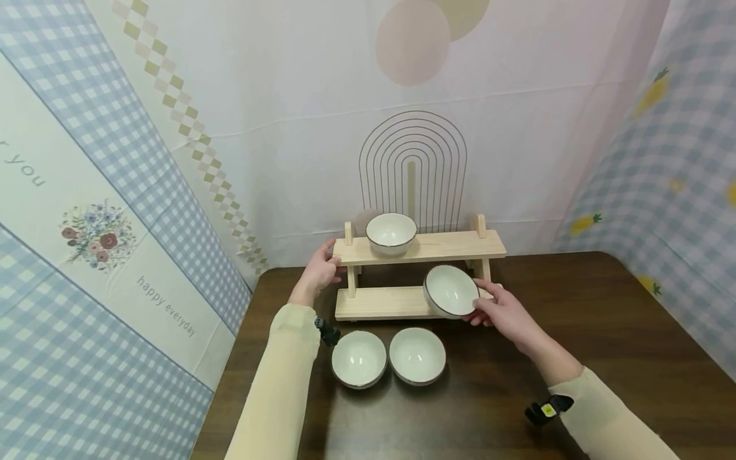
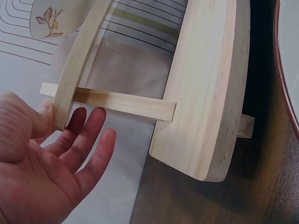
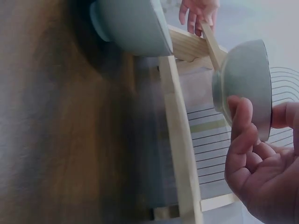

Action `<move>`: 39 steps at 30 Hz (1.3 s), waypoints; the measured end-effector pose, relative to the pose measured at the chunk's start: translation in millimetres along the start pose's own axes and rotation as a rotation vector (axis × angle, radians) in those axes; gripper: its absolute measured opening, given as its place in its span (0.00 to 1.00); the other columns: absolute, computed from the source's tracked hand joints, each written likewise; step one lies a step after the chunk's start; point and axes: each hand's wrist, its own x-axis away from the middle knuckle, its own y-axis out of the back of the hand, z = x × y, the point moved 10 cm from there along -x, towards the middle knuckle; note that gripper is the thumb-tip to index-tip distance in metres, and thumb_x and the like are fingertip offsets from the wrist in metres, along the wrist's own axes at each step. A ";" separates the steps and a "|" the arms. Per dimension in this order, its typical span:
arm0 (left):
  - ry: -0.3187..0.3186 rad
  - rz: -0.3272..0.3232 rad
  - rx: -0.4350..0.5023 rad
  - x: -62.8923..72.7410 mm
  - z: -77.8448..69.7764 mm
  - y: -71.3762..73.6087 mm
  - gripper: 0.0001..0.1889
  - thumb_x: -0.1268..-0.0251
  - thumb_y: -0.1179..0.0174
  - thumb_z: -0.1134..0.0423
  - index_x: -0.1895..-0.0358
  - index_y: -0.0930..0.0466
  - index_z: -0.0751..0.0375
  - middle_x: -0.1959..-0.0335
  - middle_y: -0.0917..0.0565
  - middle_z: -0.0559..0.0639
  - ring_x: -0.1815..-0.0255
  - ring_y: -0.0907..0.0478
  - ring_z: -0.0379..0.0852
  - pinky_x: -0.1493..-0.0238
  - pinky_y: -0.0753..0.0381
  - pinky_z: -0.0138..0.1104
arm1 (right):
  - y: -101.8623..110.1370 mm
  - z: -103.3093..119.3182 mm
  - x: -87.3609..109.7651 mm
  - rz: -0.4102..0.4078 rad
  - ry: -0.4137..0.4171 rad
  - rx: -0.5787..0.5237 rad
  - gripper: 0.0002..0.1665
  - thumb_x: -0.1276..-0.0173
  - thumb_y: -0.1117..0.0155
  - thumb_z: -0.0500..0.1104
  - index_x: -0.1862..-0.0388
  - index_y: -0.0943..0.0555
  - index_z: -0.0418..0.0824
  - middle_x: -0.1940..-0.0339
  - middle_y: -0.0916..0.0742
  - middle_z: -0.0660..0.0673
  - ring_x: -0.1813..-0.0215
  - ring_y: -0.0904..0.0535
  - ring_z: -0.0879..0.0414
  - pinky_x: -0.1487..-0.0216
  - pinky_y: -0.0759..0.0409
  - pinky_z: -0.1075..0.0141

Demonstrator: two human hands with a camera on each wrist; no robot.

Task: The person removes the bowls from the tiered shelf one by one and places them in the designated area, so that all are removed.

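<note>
My left hand (image 1: 319,271) pinches the left end of the upper board of a two-tier wooden shelf (image 1: 448,245). In the left wrist view its thumb and index finger meet at that board's end, while the other fingers (image 2: 103,156) stay off the wood. A white bowl with a dark rim (image 1: 451,291) is held at its right side by my right hand (image 1: 506,311). It is tilted, in front of the lower board (image 1: 385,303). The right wrist view shows the thumb at the rim and fingers against the outside of this bowl (image 3: 250,74).
On the upper board sits another white bowl (image 1: 391,231), left of middle. Two more bowls, one left (image 1: 359,359) and one right (image 1: 417,356), stand side by side on the dark wooden table (image 1: 391,421). A printed cloth (image 1: 299,172) hangs behind the shelf.
</note>
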 end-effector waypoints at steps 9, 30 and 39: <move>0.001 0.017 0.009 2.8 2.1 0.5 0.34 0.13 0.56 0.68 0.11 0.51 0.53 0.24 0.31 0.70 0.35 0.21 0.66 0.39 0.16 0.58 | -7.7 -18.3 25.4 0.043 -0.005 -0.007 0.38 0.19 0.44 0.37 0.16 0.43 0.28 0.66 0.09 0.38 0.66 0.12 0.51 0.62 0.16 0.61; 0.004 0.011 0.053 0.9 1.4 -2.2 0.33 0.12 0.57 0.68 0.11 0.53 0.54 0.22 0.33 0.70 0.35 0.23 0.67 0.39 0.17 0.58 | 11.1 -61.8 48.0 0.171 -0.016 0.025 0.39 0.19 0.43 0.37 0.17 0.44 0.24 0.67 0.11 0.37 0.66 0.14 0.49 0.65 0.17 0.63; 0.002 -0.004 0.071 -2.6 1.4 -3.5 0.33 0.12 0.57 0.69 0.11 0.53 0.55 0.21 0.34 0.69 0.36 0.23 0.66 0.40 0.16 0.56 | 13.1 -66.3 45.6 0.239 -0.008 0.051 0.39 0.18 0.43 0.37 0.17 0.44 0.23 0.70 0.12 0.37 0.67 0.13 0.48 0.65 0.16 0.61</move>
